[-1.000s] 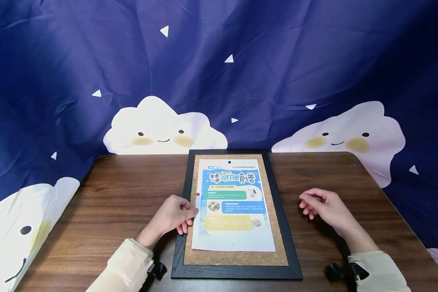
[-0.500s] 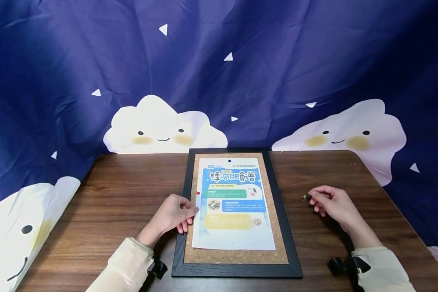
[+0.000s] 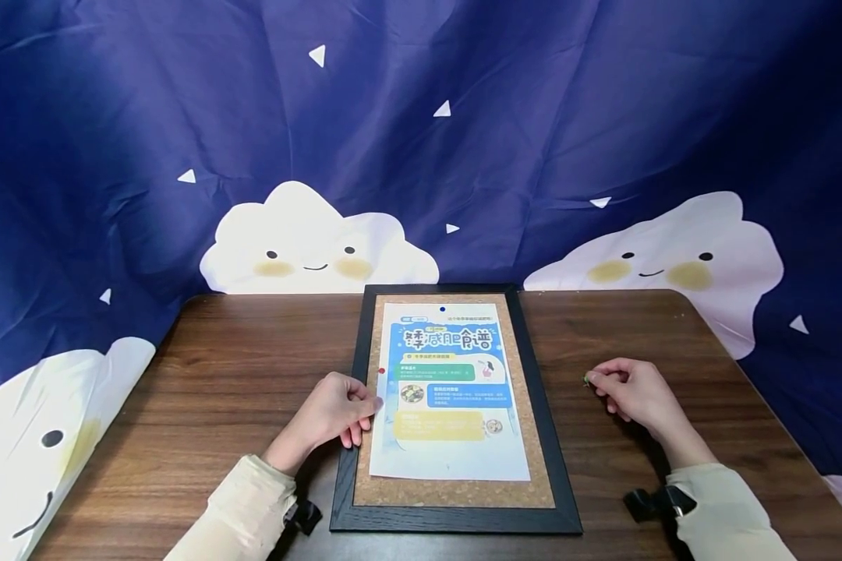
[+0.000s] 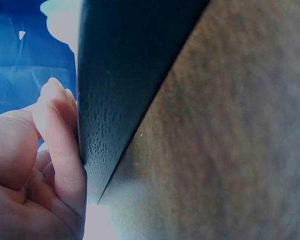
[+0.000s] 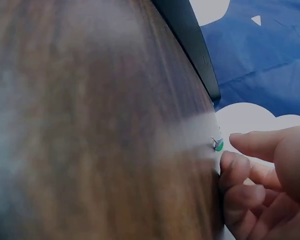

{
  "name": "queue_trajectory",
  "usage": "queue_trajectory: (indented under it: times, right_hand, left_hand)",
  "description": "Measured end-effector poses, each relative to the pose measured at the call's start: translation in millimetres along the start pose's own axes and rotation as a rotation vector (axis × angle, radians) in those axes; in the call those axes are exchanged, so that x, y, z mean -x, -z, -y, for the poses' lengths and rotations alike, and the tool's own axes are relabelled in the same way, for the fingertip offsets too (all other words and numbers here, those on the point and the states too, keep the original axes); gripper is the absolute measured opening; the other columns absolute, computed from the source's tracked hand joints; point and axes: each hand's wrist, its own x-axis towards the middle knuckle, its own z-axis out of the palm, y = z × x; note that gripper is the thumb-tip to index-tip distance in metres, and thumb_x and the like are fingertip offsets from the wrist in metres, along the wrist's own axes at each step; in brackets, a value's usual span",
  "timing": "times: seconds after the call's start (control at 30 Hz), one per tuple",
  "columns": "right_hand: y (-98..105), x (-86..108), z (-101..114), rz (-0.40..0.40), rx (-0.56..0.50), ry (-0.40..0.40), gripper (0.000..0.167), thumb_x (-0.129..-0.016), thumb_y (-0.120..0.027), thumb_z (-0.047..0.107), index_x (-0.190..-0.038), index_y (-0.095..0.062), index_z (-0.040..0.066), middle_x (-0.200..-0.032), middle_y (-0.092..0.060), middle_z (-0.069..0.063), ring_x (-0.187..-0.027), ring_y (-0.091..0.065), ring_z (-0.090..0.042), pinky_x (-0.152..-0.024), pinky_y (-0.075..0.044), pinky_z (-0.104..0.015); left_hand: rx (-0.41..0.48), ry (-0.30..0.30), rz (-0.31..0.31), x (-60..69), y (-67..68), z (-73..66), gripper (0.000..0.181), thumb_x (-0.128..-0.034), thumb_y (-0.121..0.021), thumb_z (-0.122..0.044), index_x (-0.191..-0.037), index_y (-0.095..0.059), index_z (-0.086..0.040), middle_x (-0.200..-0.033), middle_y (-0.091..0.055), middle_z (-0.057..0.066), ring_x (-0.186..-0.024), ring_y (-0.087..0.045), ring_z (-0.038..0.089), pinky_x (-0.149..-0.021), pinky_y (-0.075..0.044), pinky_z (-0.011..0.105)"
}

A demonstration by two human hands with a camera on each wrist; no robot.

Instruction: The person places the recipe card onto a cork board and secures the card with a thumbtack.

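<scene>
A white printed sheet (image 3: 449, 460) lies on a cork board (image 3: 456, 496) with a black frame (image 3: 564, 483). A blue thumbtack (image 3: 442, 309) shows at the sheet's top and a red thumbtack (image 3: 381, 371) at its left edge. My left hand (image 3: 337, 411) rests over the frame's left side, its fingertips at the sheet's left edge. Right of the board, my right hand (image 3: 631, 389) is at a green thumbtack (image 5: 219, 145) on the table. In the right wrist view, the thumb and a fingertip stand close around this tack, with a small gap visible at the thumb.
The brown wooden table (image 3: 252, 343) extends on both sides of the board. Behind it hangs a blue cloth (image 3: 421, 156) with white clouds. A black strap with a camera (image 3: 659, 502) sits at the right wrist, and another (image 3: 302, 516) at the left.
The right hand first drew back to the right, leaving the green thumbtack in sight on the table, then came back left until its fingertips partly cover it. The left hand stays in place.
</scene>
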Motion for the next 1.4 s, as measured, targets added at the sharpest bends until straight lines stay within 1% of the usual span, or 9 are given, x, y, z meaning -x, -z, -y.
queue_trajectory:
  times: [0.17, 0.43, 0.63, 0.77, 0.93, 1.07, 1.17, 1.27, 1.4]
  right_hand:
    - [-2, -3.8, 1, -0.009, 0.059, -0.015, 0.026, -0.105, -0.070, 0.019, -0.117, -0.072, -0.005, -0.078, -0.065, -0.005, -0.057, -0.062, -0.019, -0.043, -0.051, -0.032]
    - [-4, -7.3, 3, -0.020, 0.119, 0.031, 0.020, -0.105, -0.069, 0.016, -0.110, -0.074, -0.002, -0.079, -0.065, -0.004, -0.059, -0.059, -0.019, -0.047, -0.050, -0.031]
    - [-4, -8.0, 3, -0.011, 0.138, 0.052, 0.020, -0.106, -0.066, 0.015, -0.110, -0.073, -0.004, -0.080, -0.065, -0.004, -0.062, -0.057, -0.018, -0.050, -0.047, -0.028]
    - [-3, -6.1, 2, -0.012, 0.133, 0.057, 0.024, -0.107, -0.066, 0.017, -0.115, -0.073, -0.005, -0.085, -0.068, -0.007, -0.065, -0.058, -0.018, -0.053, -0.049, -0.028]
    - [0, -0.1, 2, -0.038, 0.069, 0.090, 0.023, -0.107, -0.066, 0.012, -0.116, -0.073, -0.007, -0.094, -0.076, -0.014, -0.067, -0.062, -0.015, -0.054, -0.055, -0.028]
    - [1, 3.8, 6, -0.052, -0.078, 0.152, 0.020, -0.105, -0.067, 0.004, -0.115, -0.071, -0.013, -0.097, -0.080, -0.018, -0.068, -0.070, -0.009, -0.057, -0.062, -0.028]
    - [1, 4.9, 9, -0.045, -0.170, 0.183, 0.021, -0.104, -0.068, 0.001, -0.116, -0.069, -0.016, -0.095, -0.081, -0.014, -0.071, -0.074, -0.006, -0.061, -0.065, -0.029]
    - [0, 5.1, 11, -0.036, -0.202, 0.181, 0.024, -0.104, -0.068, 0.002, -0.120, -0.069, -0.016, -0.094, -0.082, -0.008, -0.074, -0.076, -0.005, -0.064, -0.066, -0.029]
    - [-6, 4.7, 13, -0.027, -0.206, 0.162, 0.026, -0.105, -0.068, 0.004, -0.124, -0.069, -0.015, -0.099, -0.081, -0.015, -0.077, -0.076, -0.006, -0.067, -0.067, -0.029]
  left_hand:
    - [-0.001, 0.002, 0.002, -0.3, -0.3, 0.9, 0.019, -0.1016, -0.072, -0.009, -0.086, -0.075, 0.001, -0.060, -0.067, 0.002, -0.042, -0.063, 0.009, -0.042, -0.056, 0.027]
    - [0.003, 0.002, 0.004, -0.3, 0.2, 0.9, 0.018, -0.1016, -0.072, -0.010, -0.087, -0.075, 0.001, -0.060, -0.067, 0.002, -0.043, -0.063, 0.010, -0.042, -0.056, 0.027]
    - [-0.002, 0.009, -0.002, 0.0, 0.2, 1.9, 0.018, -0.1016, -0.073, -0.010, -0.086, -0.075, 0.001, -0.061, -0.067, 0.003, -0.043, -0.063, 0.010, -0.042, -0.056, 0.028]
    - [-0.004, 0.007, -0.004, 0.0, 0.3, 1.7, 0.019, -0.1015, -0.073, -0.009, -0.085, -0.074, 0.000, -0.061, -0.068, 0.003, -0.043, -0.063, 0.010, -0.042, -0.056, 0.027]
    - [-0.002, 0.001, 0.002, -0.2, 0.6, 1.3, 0.021, -0.1013, -0.073, -0.010, -0.083, -0.074, 0.000, -0.060, -0.068, 0.003, -0.043, -0.063, 0.010, -0.042, -0.057, 0.028]
    - [-0.010, 0.000, -0.002, -0.8, 1.0, 0.6, 0.021, -0.1012, -0.073, -0.010, -0.083, -0.074, 0.000, -0.060, -0.068, 0.003, -0.043, -0.063, 0.010, -0.042, -0.056, 0.028]
    - [-0.014, 0.001, -0.005, -1.1, 1.2, 0.6, 0.021, -0.1014, -0.073, -0.010, -0.082, -0.073, 0.000, -0.060, -0.067, 0.003, -0.043, -0.063, 0.010, -0.042, -0.056, 0.028]
    - [-0.013, 0.007, -0.004, -1.2, 0.9, 1.1, 0.021, -0.1014, -0.073, -0.010, -0.083, -0.073, 0.000, -0.060, -0.067, 0.003, -0.043, -0.063, 0.010, -0.042, -0.056, 0.027]
    - [-0.011, 0.012, -0.004, -1.0, 0.0, 1.4, 0.020, -0.1014, -0.073, -0.009, -0.084, -0.073, 0.000, -0.060, -0.067, 0.003, -0.043, -0.063, 0.010, -0.042, -0.056, 0.027]
